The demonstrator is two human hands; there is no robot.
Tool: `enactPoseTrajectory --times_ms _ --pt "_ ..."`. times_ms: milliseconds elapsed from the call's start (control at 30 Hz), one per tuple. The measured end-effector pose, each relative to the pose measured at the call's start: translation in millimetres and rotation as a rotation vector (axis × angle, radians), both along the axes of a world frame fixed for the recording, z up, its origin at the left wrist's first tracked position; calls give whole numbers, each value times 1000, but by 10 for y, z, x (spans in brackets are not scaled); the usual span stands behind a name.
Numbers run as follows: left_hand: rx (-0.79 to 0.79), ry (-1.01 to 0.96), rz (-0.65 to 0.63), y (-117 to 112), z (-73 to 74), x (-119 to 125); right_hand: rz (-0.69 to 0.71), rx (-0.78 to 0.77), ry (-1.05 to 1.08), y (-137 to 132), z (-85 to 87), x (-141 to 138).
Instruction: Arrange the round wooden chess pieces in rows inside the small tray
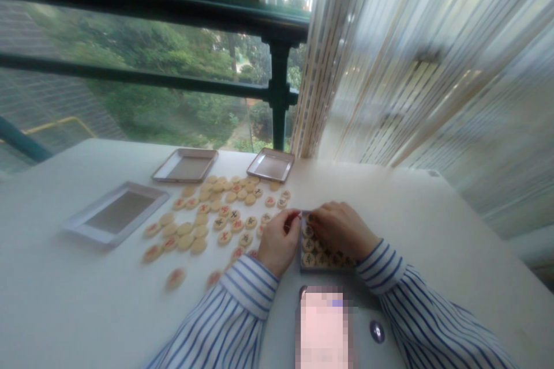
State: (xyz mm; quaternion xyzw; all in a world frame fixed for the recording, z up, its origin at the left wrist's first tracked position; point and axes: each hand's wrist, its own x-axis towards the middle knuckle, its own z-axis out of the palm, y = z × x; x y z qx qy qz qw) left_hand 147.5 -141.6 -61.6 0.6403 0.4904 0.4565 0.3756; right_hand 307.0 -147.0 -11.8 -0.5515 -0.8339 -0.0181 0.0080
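Observation:
Several round wooden game discs (219, 213) with red or black marks lie scattered on the white table (86, 300). A small square tray (303, 265) near me holds a few discs in rows. My left hand (279, 242) is curled at the tray's left edge, fingertips pinched near a disc at its far corner. My right hand (341, 229) rests over the tray with its fingers bent down onto the discs. Whether either hand actually grips a disc is hidden by the fingers and blur.
Three empty shallow trays stand further off: one at the left (116, 213), one behind the discs (185, 165), one at the back centre (270, 165). A phone (324, 328) lies at the near edge. Window railing (279, 98) and curtain (433, 69) stand behind.

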Motion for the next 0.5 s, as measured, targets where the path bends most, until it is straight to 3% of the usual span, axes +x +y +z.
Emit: enactPoseTrajectory --times_ms 500 --pt "34 59 -8 0 16 -3 51 -55 2 9 2 20"
